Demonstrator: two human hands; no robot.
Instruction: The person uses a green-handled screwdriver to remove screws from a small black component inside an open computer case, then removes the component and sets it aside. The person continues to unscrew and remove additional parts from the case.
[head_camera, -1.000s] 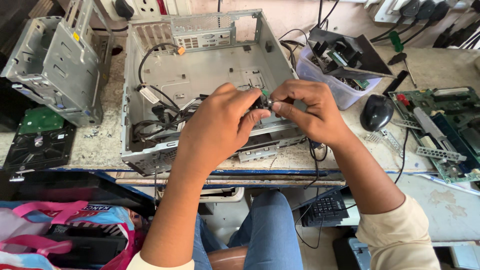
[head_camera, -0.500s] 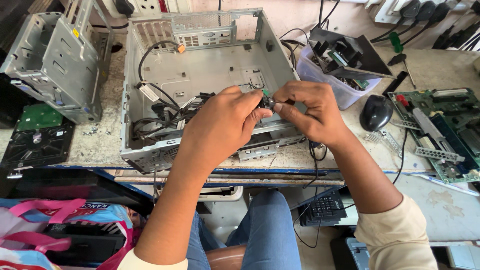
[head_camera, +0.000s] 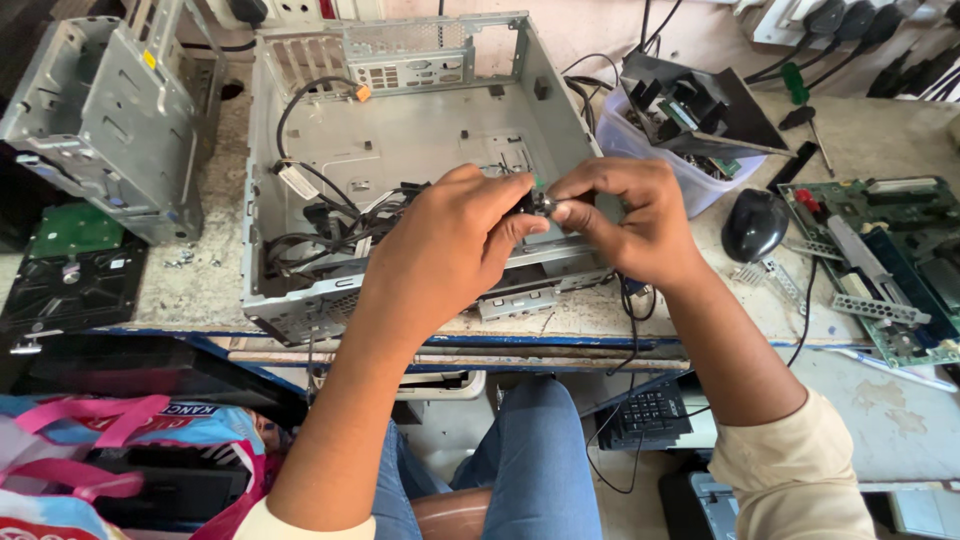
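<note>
The left hand (head_camera: 450, 245) and right hand (head_camera: 635, 215) pinch a small black connector (head_camera: 537, 203) between their fingertips, above the open grey computer case (head_camera: 400, 130); its detail is mostly hidden.

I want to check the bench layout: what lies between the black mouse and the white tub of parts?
In the head view, only bare bench shows between the mouse and the tub; they sit almost touching.

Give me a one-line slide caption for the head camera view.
Both hands, left hand and right hand, pinch a small black connector above an open grey computer case on a cluttered workbench.
</note>
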